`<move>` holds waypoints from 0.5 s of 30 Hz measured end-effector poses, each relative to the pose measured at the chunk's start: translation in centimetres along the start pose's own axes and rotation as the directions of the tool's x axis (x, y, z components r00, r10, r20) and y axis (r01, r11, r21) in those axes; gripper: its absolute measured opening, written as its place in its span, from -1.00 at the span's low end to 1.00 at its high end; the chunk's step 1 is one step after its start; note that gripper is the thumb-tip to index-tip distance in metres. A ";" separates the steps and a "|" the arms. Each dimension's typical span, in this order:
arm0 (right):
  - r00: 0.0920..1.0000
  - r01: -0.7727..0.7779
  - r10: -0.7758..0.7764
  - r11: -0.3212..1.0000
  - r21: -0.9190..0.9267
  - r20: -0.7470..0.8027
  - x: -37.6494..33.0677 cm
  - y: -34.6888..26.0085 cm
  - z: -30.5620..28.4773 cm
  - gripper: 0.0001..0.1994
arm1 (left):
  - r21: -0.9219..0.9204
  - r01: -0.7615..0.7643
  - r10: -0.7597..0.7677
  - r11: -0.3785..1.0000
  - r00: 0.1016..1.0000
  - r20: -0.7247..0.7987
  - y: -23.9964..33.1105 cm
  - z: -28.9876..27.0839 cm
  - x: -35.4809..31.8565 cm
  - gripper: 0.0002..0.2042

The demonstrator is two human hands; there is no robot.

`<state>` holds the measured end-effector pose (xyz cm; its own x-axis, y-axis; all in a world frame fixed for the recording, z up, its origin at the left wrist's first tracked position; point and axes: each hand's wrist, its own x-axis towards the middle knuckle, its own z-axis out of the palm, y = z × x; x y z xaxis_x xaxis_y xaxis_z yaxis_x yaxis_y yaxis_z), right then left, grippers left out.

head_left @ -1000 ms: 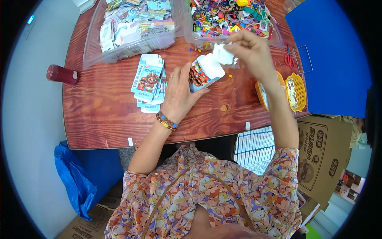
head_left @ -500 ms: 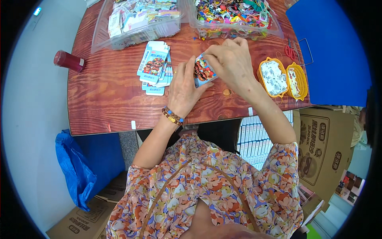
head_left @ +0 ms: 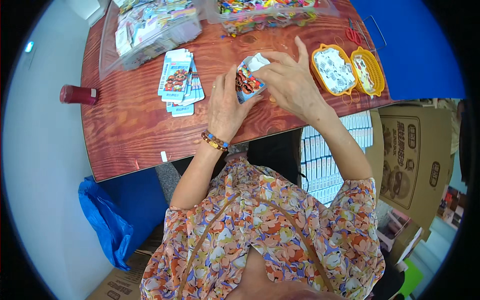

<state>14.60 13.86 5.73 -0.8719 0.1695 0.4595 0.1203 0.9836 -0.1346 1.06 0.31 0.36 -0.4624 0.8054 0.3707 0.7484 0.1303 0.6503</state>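
One box (head_left: 248, 87), its flap (head_left: 258, 61) toward the surface's (head_left: 135, 125) far edge: my left fingers (head_left: 231, 80) clasp it; right fingers (head_left: 269, 74) meet the flap, pinch unclear.

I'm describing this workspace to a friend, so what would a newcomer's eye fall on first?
Probably the small blue cardboard box with cartoon print, held in the left hand over the red-brown wooden table, with the right hand at its white top. Next might come the clear plastic tub of multicoloured trinkets at the table's far side, and two yellow plastic baskets right of the hands.
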 end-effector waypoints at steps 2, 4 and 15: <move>0.999 -0.045 0.048 0.992 0.121 -0.017 -1.1 1.1 0.2 -0.79 | 0.023 -0.012 0.012 1.000 0.999 0.030 0.3 0.5 0.3 -0.17; 0.985 -0.117 0.128 0.989 0.091 -0.119 -1.8 1.9 -0.3 -0.80 | 0.049 -0.022 0.020 0.999 0.998 0.056 0.5 1.0 0.4 -0.17; 0.955 -0.234 0.209 0.967 -0.102 -0.209 -2.7 1.5 0.8 -0.77 | 0.104 -0.101 0.095 0.990 0.994 0.060 1.4 1.9 0.7 -0.14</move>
<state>16.79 14.80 3.61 -0.7088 0.3806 0.5940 0.3686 0.9177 -0.1482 2.66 2.15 0.32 -0.3600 0.8476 0.3899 0.8363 0.1080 0.5375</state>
